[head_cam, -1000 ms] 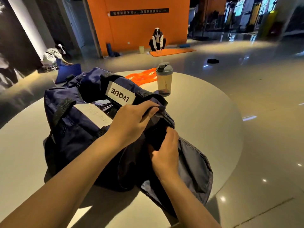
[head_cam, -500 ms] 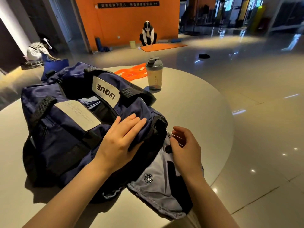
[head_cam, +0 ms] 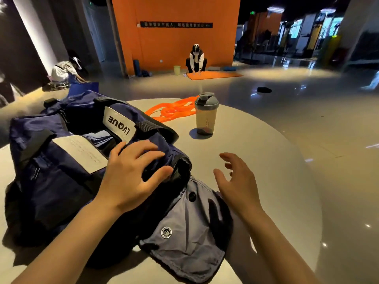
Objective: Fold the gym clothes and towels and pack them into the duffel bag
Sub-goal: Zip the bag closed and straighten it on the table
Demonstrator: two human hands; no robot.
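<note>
A navy duffel bag [head_cam: 61,173] with a white "LVQUE" label lies on the round white table [head_cam: 256,160], its top open with blue cloth inside. My left hand [head_cam: 133,173] rests flat on the bag's right end, fingers spread. A grey-blue end flap [head_cam: 190,228] with snap buttons hangs open toward me. My right hand [head_cam: 238,181] hovers above the table just right of the flap, fingers loose, holding nothing.
A grey-lidded shaker bottle [head_cam: 205,116] stands on the table beyond the bag, with an orange resistance band [head_cam: 172,109] coiled behind it. Two people crouch on the floor far off, one on an orange mat [head_cam: 215,75]. The table edge curves close on the right.
My right hand has let go of the bag's end and lifted away to the right. My left hand has gone from gripping the bag's edge to lying flat on it.
</note>
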